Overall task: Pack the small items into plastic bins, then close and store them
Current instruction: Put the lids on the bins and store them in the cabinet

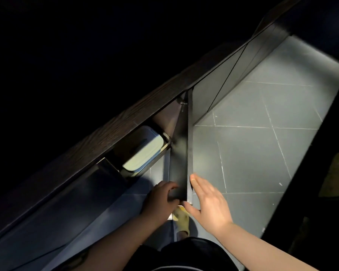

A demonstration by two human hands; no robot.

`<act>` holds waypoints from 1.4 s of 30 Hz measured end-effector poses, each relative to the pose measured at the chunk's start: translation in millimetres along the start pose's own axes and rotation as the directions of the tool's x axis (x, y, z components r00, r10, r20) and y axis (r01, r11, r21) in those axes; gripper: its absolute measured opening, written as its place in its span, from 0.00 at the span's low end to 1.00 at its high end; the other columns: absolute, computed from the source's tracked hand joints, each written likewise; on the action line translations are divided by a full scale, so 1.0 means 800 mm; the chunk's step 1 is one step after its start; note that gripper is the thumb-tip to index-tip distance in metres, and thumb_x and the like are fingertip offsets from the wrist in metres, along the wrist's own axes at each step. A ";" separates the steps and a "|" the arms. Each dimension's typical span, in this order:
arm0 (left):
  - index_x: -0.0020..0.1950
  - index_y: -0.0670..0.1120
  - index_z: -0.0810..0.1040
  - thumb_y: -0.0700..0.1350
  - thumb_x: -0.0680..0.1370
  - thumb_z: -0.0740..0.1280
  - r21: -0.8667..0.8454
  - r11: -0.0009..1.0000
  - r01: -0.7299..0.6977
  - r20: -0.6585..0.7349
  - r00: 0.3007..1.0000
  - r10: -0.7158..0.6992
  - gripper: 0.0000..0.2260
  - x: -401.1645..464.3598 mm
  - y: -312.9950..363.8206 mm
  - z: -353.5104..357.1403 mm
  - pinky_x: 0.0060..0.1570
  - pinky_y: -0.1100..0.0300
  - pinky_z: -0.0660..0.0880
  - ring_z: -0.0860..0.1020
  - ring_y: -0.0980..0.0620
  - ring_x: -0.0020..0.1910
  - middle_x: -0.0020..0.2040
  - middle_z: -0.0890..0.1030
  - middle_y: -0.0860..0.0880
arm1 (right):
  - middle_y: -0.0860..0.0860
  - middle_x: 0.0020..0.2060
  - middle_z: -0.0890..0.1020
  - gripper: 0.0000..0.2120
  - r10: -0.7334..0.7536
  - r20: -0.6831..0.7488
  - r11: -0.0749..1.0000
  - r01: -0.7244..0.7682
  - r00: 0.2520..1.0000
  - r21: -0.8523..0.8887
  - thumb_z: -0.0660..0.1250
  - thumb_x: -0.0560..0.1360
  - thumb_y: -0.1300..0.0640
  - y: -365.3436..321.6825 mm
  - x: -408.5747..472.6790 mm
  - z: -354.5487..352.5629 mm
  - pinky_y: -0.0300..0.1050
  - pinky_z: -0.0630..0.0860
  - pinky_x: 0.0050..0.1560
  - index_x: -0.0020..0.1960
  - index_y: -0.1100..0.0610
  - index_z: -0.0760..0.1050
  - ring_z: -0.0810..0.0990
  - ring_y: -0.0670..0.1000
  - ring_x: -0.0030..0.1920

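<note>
Left hand (161, 198) curled round the lower corner of a dark cabinet door (181, 153), fingers hooked over its bottom edge, thumb side toward the camera. Right hand (209, 200) flat and spread, fingers straight and lying together, fingertips touching the outer edge of the same door just beside the left hand, palm facing the door, thumb pointing down toward the floor. Door swung partway out from the cabinet, seen nearly edge-on, hinged at its far end. Behind the door, inside the open compartment under a dark wood-grain countertop (125, 122), a plastic bin (143, 153) with a pale lid and a bluish rim, closed, lying with its lid toward the camera, a recessed handle visible on the lid; contents hidden. To the right of the open compartment, more dark cabinet fronts (233, 75), closed, running away along the counter. Below the hands, a foot in a pale yellowish slipper (181, 220) on the floor, partly hidden by the right hand's thumb. Grey floor tiles (262, 153) with thin light joints, brightly lit on the right, shadowed near the cabinet. Dark clothing at the bottom edge of the view between the two forearms. Upper left of the view too dark to tell anything. Far right, a dark band and something brownish beyond it, too dim to identify.
</note>
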State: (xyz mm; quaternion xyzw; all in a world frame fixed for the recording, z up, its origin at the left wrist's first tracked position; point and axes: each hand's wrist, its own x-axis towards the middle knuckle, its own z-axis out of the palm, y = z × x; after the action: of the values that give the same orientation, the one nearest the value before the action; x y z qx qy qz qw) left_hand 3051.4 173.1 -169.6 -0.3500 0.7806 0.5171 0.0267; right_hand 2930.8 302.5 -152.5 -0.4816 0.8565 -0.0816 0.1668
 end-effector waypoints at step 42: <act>0.72 0.53 0.64 0.43 0.72 0.69 -0.070 0.950 0.306 -0.334 0.890 -0.311 0.30 -0.010 -0.086 -0.156 0.62 0.52 0.70 0.72 0.50 0.64 0.69 0.70 0.53 | 0.54 0.74 0.27 0.41 -0.211 0.493 0.903 0.362 0.844 -0.233 0.60 0.76 0.56 -0.187 0.180 0.000 0.54 0.41 0.76 0.78 0.51 0.35 0.36 0.52 0.77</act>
State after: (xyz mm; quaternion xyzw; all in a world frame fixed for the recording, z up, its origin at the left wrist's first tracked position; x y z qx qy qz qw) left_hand 3137.2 59.4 -162.7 -0.5537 0.7038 0.4441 -0.0299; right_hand 2981.2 101.7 -137.7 -0.6314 0.7119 0.1482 0.2694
